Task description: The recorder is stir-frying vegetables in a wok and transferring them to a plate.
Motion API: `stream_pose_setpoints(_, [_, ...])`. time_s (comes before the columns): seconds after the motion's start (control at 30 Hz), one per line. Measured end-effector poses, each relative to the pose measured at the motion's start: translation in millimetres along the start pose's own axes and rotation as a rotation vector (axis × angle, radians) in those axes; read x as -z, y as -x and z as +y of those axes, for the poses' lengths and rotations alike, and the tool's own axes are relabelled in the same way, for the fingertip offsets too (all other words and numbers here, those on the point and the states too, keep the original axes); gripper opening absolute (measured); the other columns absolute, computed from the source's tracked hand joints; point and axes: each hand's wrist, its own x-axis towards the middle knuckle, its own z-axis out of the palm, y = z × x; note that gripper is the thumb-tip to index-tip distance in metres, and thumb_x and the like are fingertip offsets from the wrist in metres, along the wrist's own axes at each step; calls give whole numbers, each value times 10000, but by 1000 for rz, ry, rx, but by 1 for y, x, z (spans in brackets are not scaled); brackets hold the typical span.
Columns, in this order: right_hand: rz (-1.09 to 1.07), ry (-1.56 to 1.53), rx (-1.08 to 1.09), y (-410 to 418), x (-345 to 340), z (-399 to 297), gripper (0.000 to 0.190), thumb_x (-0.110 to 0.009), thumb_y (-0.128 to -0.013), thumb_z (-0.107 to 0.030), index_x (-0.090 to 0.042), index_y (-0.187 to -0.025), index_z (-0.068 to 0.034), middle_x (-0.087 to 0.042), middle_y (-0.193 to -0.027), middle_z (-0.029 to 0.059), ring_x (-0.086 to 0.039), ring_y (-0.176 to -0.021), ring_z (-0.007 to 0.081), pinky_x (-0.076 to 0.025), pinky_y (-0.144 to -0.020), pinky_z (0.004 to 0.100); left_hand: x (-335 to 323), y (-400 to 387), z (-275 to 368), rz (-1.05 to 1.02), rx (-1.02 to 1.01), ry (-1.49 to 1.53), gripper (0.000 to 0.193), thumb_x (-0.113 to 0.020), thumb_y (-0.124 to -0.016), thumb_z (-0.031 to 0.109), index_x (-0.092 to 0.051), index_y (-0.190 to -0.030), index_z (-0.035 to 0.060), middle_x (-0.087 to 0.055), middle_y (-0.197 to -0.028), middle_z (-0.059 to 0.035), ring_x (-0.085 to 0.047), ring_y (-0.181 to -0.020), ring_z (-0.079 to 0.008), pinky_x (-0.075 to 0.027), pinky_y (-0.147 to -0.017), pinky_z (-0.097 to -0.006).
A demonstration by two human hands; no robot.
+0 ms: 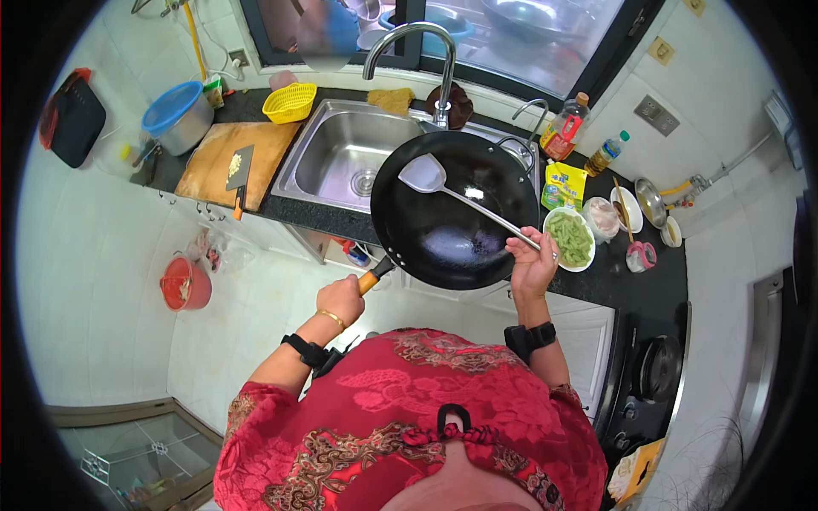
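My left hand (pixel 340 300) grips the orange-and-black handle (pixel 369 281) of a large black wok (pixel 441 255). The wok is held over the front edge of the counter and the right part of the steel sink (pixel 332 140). Its inside looks wet and shiny, with no food seen in it. My right hand (pixel 533 259) holds a long metal wok spatula (pixel 473 203) by its shaft. The spatula's broad blade rests over the far left of the wok; whether it touches the surface I cannot tell. Right of that hand stands a white bowl of cut green vegetables (pixel 571 239).
On the left, a cleaver (pixel 239 172) with chopped pale bits lies on a wooden cutting board (pixel 268 140). A curved faucet (pixel 447 70) rises behind the wok. Bottles (pixel 565 131), a yellow pouch (pixel 563 185) and bowls line the right counter. A gas stove (pixel 655 377) sits at the right.
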Motion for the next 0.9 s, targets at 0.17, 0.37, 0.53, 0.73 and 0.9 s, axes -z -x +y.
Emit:
stream_pose_setpoints(0.17, [57,-101,31,-2,16,-22,236,-428,-930,-233,-505,-852,-24,-585,-893,162,-629,-643,281,-546,-543,358,3,-2,3,-37,-14,-25,165,-546,-737,139,-569,-865,37,-640,-769,-176,-622,-723,-348,-492,-663,-436])
stream_pose_setpoints(0.37, [89,-7,308,20,46,-93,231,-419,-930,-224,-505,-840,-30,-594,-901,170,-634,-626,273,-548,-523,350,-1,-5,4,-69,57,-34,163,-548,-741,152,-575,-869,55,-642,-792,-178,-626,-750,-348,-495,-669,-438])
stream_pose_setpoints(0.53, [188,190,551,52,58,-137,165,-452,-910,-132,-489,-837,11,-572,-910,219,-629,-631,267,-547,-549,346,-3,-6,0,-73,26,-68,176,-569,-729,161,-573,-868,53,-642,-802,-182,-622,-764,-359,-494,-672,-443])
stream_pose_setpoints(0.73, [100,761,693,77,88,-149,95,-474,-882,-53,-500,-822,16,-582,-926,190,-616,-699,222,-524,-632,315,-4,-8,1,-94,83,-47,250,-619,-694,208,-575,-877,43,-643,-814,-186,-622,-776,-362,-494,-685,-432])
stream_pose_setpoints(0.9, [-10,1099,726,90,92,-148,71,-572,-826,-33,-551,-770,6,-624,-871,152,-608,-752,214,-494,-688,307,2,-5,10,-114,86,-37,335,-673,-676,285,-575,-888,45,-645,-825,-183,-621,-787,-358,-491,-695,-428])
